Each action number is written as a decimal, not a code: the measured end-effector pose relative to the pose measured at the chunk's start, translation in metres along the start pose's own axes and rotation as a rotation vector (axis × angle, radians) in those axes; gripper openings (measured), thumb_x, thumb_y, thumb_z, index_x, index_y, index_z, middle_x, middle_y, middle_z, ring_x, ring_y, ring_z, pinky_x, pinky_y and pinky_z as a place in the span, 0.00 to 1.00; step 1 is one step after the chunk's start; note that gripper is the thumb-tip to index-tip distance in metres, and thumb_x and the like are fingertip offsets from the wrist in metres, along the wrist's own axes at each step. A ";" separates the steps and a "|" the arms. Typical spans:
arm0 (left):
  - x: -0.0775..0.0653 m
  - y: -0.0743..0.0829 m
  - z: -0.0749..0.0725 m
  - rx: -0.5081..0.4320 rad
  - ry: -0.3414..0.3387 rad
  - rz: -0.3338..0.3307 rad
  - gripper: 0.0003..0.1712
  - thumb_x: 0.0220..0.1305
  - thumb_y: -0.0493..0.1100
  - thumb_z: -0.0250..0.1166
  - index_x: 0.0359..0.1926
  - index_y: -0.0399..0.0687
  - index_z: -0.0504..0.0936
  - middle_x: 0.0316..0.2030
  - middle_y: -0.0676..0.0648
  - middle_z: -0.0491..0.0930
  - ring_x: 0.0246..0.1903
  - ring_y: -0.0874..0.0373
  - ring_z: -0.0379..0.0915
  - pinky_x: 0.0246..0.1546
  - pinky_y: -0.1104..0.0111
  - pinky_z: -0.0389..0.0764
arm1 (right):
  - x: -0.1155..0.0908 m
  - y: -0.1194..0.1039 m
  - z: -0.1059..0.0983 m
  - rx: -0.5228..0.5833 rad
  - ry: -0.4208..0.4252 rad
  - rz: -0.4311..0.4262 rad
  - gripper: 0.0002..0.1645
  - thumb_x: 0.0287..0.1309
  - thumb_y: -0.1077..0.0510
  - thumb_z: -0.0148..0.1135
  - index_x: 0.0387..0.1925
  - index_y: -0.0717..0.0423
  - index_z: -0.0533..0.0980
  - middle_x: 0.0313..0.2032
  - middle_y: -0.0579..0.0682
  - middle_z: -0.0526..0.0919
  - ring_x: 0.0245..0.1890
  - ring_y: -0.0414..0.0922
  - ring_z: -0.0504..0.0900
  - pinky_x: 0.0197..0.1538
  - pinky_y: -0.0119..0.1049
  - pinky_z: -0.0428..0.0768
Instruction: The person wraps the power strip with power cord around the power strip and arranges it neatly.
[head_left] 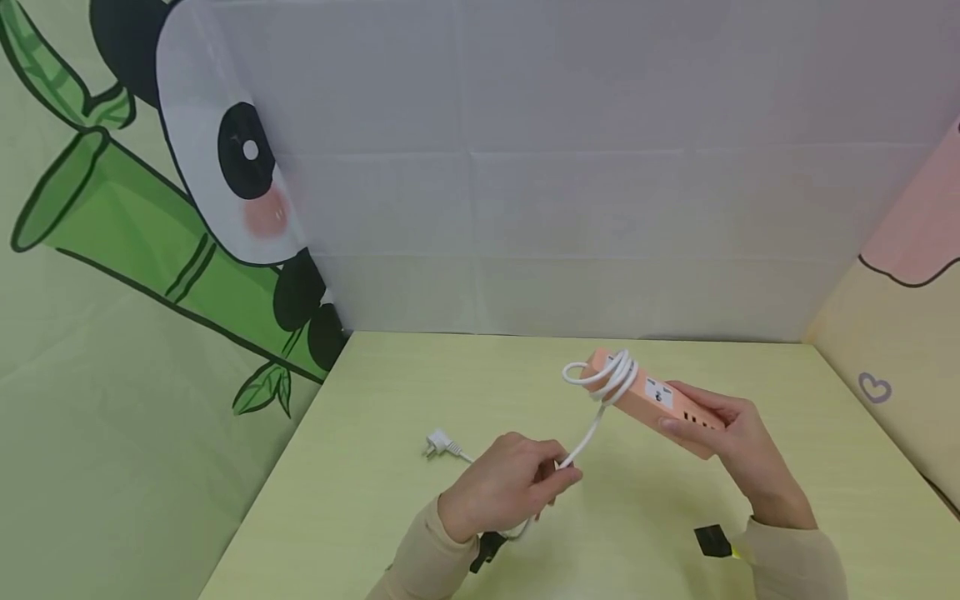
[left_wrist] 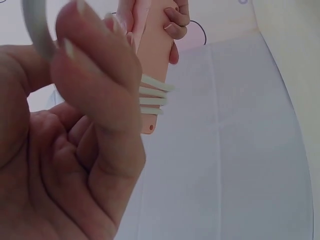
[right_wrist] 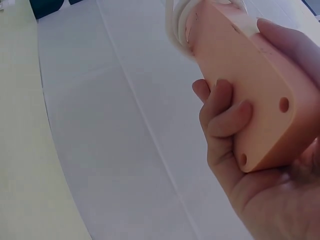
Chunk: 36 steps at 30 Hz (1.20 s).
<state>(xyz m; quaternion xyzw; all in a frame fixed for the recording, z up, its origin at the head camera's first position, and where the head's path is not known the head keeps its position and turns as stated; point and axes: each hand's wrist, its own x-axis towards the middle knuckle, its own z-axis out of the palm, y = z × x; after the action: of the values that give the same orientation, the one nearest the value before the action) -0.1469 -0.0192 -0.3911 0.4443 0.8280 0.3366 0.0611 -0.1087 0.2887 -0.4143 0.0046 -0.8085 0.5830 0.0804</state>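
Observation:
A pink power strip (head_left: 633, 402) is held up over the table, tilted, by my right hand (head_left: 738, 437), which grips its near end; in the right wrist view the fingers curl around the strip's underside (right_wrist: 235, 65). White cord (head_left: 617, 377) is wound in several turns about the strip's far end, with one loose loop sticking out to the left. From these turns the cord runs down to my left hand (head_left: 513, 483), whose thumb and fingers pinch it. In the left wrist view the wound turns (left_wrist: 152, 95) cross the strip beyond the curled fingers. The cord's white plug (head_left: 441, 443) lies left of the left hand.
The pale yellow-green tabletop (head_left: 360, 517) reaches back to a whitish wall sheet (head_left: 570, 208). A black patch (head_left: 712, 541) shows beside the right sleeve and a black piece (head_left: 489, 550) beside the left one. Printed cloth with bamboo (head_left: 157, 225) hangs on the left.

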 end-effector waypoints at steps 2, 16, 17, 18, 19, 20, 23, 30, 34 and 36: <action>0.000 0.001 0.000 -0.006 0.008 -0.002 0.13 0.75 0.48 0.60 0.31 0.50 0.81 0.13 0.63 0.71 0.09 0.80 0.64 0.17 0.81 0.68 | 0.000 0.000 0.000 0.004 -0.001 0.002 0.32 0.64 0.55 0.69 0.69 0.49 0.73 0.50 0.35 0.84 0.45 0.38 0.79 0.46 0.32 0.78; -0.005 0.008 -0.005 -0.133 0.065 -0.024 0.16 0.78 0.49 0.56 0.31 0.50 0.80 0.19 0.56 0.76 0.12 0.78 0.66 0.19 0.79 0.75 | 0.004 0.004 0.000 0.018 0.021 0.027 0.33 0.64 0.55 0.69 0.70 0.53 0.72 0.50 0.30 0.82 0.46 0.35 0.79 0.46 0.30 0.79; -0.005 0.007 -0.005 -0.142 0.073 -0.019 0.16 0.78 0.50 0.56 0.31 0.50 0.80 0.19 0.55 0.76 0.12 0.78 0.66 0.18 0.78 0.75 | 0.004 0.004 0.001 0.014 0.020 0.027 0.33 0.64 0.55 0.69 0.69 0.53 0.72 0.50 0.30 0.82 0.46 0.35 0.79 0.46 0.30 0.79; -0.005 0.007 -0.006 -0.150 0.082 -0.013 0.16 0.78 0.49 0.56 0.31 0.50 0.80 0.19 0.55 0.76 0.11 0.78 0.66 0.17 0.78 0.75 | 0.004 0.003 0.001 0.009 0.018 0.028 0.34 0.64 0.54 0.69 0.69 0.53 0.72 0.50 0.30 0.82 0.46 0.35 0.79 0.45 0.30 0.79; -0.005 0.007 -0.006 -0.155 0.092 -0.007 0.17 0.78 0.49 0.57 0.31 0.50 0.80 0.19 0.54 0.76 0.11 0.78 0.65 0.17 0.78 0.75 | 0.004 0.003 0.002 0.005 0.016 0.029 0.34 0.64 0.54 0.69 0.70 0.54 0.72 0.50 0.29 0.82 0.46 0.35 0.79 0.45 0.30 0.79; -0.006 0.007 -0.006 -0.153 0.101 0.002 0.17 0.77 0.50 0.57 0.31 0.50 0.80 0.19 0.54 0.76 0.11 0.79 0.65 0.16 0.78 0.75 | 0.004 0.002 0.002 0.003 0.014 0.032 0.34 0.64 0.54 0.69 0.70 0.54 0.72 0.50 0.30 0.82 0.46 0.35 0.79 0.45 0.30 0.79; -0.006 0.006 -0.007 -0.138 0.127 0.026 0.17 0.77 0.50 0.57 0.30 0.50 0.80 0.18 0.54 0.76 0.11 0.79 0.64 0.16 0.79 0.73 | 0.004 0.001 0.003 -0.004 0.010 0.042 0.35 0.63 0.53 0.70 0.70 0.54 0.72 0.49 0.30 0.82 0.45 0.35 0.79 0.45 0.31 0.79; -0.008 0.006 -0.008 -0.106 0.172 0.067 0.18 0.77 0.49 0.58 0.28 0.50 0.79 0.16 0.56 0.75 0.12 0.81 0.63 0.16 0.81 0.71 | 0.004 0.002 0.005 -0.016 -0.003 0.048 0.35 0.63 0.52 0.70 0.69 0.53 0.72 0.49 0.31 0.83 0.45 0.36 0.79 0.45 0.32 0.79; -0.010 0.007 -0.010 -0.124 0.203 0.081 0.18 0.76 0.49 0.58 0.27 0.50 0.79 0.16 0.54 0.76 0.12 0.81 0.63 0.15 0.81 0.70 | 0.005 0.003 0.005 -0.038 0.013 0.053 0.36 0.63 0.51 0.70 0.70 0.54 0.72 0.49 0.30 0.82 0.45 0.35 0.79 0.44 0.32 0.79; -0.011 0.008 -0.011 -0.135 0.216 0.086 0.18 0.76 0.49 0.59 0.26 0.50 0.80 0.16 0.53 0.76 0.12 0.81 0.63 0.14 0.81 0.71 | 0.006 0.003 0.005 -0.050 0.021 0.062 0.37 0.63 0.51 0.71 0.70 0.54 0.71 0.49 0.29 0.81 0.45 0.34 0.78 0.44 0.32 0.79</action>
<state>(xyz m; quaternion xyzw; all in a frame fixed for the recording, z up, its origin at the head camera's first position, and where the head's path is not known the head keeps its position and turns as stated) -0.1393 -0.0309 -0.3799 0.4355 0.7853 0.4398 -0.0130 -0.1154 0.2851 -0.4181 -0.0286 -0.8216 0.5649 0.0708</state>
